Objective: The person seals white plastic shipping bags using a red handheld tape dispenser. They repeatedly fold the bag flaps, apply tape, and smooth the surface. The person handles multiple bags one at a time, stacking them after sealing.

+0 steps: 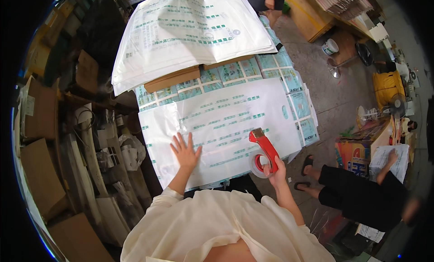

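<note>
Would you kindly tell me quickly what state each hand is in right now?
Left hand: open, fingers spread on the green-printed white sheet.
Right hand: closed, holding the red tape dispenser.

Sheet (217,131) on bundles (231,73) (sheet stack (181,40) behind).

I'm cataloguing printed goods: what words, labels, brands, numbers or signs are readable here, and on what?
Wording located, not copied.
White sheet under the left hand: rows of green characters.
Stacked white sheets beyond: green characters.
Teal packs: lettering, partly too small.
Colourful box: large lettering.
Paper at right: too small to read.
</note>
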